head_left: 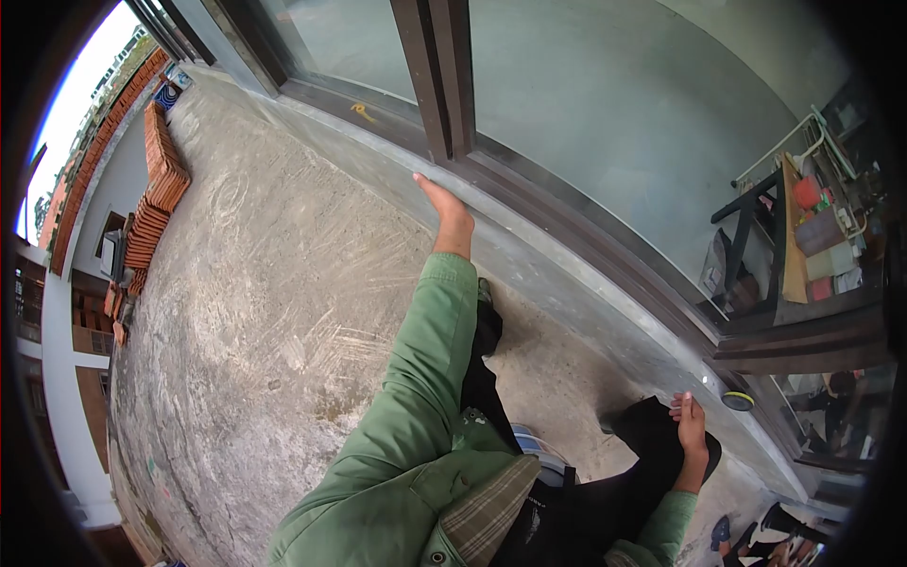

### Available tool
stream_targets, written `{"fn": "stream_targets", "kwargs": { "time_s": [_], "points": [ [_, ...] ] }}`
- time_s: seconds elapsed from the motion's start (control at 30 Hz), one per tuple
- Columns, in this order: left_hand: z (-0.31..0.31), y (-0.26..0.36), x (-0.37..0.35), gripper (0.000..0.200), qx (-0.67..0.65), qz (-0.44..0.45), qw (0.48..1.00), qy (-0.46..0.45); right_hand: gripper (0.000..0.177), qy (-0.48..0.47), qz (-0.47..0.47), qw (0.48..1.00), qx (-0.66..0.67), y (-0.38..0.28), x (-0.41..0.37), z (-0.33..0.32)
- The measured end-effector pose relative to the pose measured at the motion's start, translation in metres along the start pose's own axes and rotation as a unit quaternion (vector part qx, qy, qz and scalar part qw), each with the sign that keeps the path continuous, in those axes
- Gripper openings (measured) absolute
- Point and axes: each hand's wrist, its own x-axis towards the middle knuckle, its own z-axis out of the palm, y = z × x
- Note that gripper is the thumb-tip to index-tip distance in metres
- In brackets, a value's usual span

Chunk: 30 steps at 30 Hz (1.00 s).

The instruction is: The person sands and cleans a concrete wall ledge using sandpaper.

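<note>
My left hand [446, 214] reaches out in a green sleeve, fingers straight and together, with nothing visible in it. Its fingertips overlap the low concrete wall [397, 189] under the window frame in this view. Near my bent right knee [642, 435], my right hand [691, 430] is raised with its fingers loosely bent and apart, no object showing between them. A round yellow-and-black disc-shaped thing [737, 401] rests on the ledge just beyond that hand. Farther up the sill lies a small yellow loop [361, 111].
Large dark-framed glass panes [605, 113] run along the wall. Behind the glass stands a table with a wooden top [794, 231], piled with things. Orange roof tiles [151, 222] are stacked across the concrete floor [255, 274]. Part of another person [765, 539] shows at lower right.
</note>
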Motion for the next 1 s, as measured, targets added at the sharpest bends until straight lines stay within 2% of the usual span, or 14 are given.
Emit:
{"fn": "stream_targets", "kwargs": {
  "time_s": [0.1, 0.23, 0.33, 0.4, 0.5, 0.53, 0.6, 0.63, 0.7, 0.77, 0.8, 0.87, 0.97, 1.0],
  "points": [
    [-0.009, 0.009, 0.019, 0.089, 0.005, -0.014, 0.999, 0.029, 0.047, -0.048, -0.045, 0.998, -0.009, -0.059, -0.019, -0.003],
    [-0.032, -0.004, 0.063, 0.091, 0.013, -0.04, 0.995, 0.091, 0.041, -0.03, -0.205, 0.97, -0.125, -0.196, -0.053, -0.048],
    [-0.066, -0.032, 0.103, 0.094, -0.026, -0.05, 0.994, 0.092, 0.049, 0.016, -0.305, 0.934, -0.185, -0.286, -0.072, -0.087],
    [-0.088, -0.061, 0.134, 0.096, 0.058, -0.063, 0.982, 0.166, 0.054, 0.041, -0.365, 0.891, -0.267, -0.339, -0.079, -0.105],
    [-0.1, -0.073, 0.131, 0.096, -0.002, -0.115, 0.983, 0.14, 0.065, 0.091, -0.437, 0.805, -0.389, -0.41, -0.094, -0.118],
    [-0.101, -0.079, 0.136, 0.097, -0.022, -0.096, 0.986, 0.138, 0.068, 0.1, -0.429, 0.79, -0.426, -0.428, -0.099, -0.13],
    [-0.084, -0.065, 0.138, 0.092, -0.017, -0.05, 0.987, 0.154, 0.07, 0.141, -0.478, 0.679, -0.539, -0.462, -0.103, -0.148],
    [-0.081, -0.061, 0.137, 0.086, -0.008, -0.007, 0.985, 0.171, 0.07, 0.158, -0.471, 0.668, -0.554, -0.462, -0.094, -0.186],
    [-0.08, -0.06, 0.15, 0.086, 0.015, 0.012, 0.983, 0.183, 0.07, 0.164, -0.472, 0.656, -0.566, -0.493, -0.088, -0.202],
    [-0.091, -0.068, 0.161, 0.086, 0.03, 0.039, 0.98, 0.192, 0.059, 0.24, -0.606, 0.396, -0.647, -0.578, -0.091, -0.13],
    [-0.106, -0.089, 0.168, 0.086, 0.033, -0.003, 0.98, 0.198, 0.059, 0.239, -0.613, 0.39, -0.644, -0.599, -0.082, -0.126],
    [-0.115, -0.102, 0.154, 0.086, 0.031, -0.04, 0.978, 0.202, 0.058, 0.23, -0.657, 0.275, -0.663, -0.626, -0.066, -0.125],
    [-0.115, -0.112, 0.137, 0.099, 0.025, -0.122, 0.98, 0.158, 0.058, 0.242, -0.66, 0.277, -0.655, -0.652, -0.042, -0.108],
    [-0.116, -0.114, 0.148, 0.098, -0.03, -0.115, 0.978, 0.169, 0.058, 0.251, -0.63, 0.321, -0.661, -0.652, -0.039, -0.099]
  ]
}}
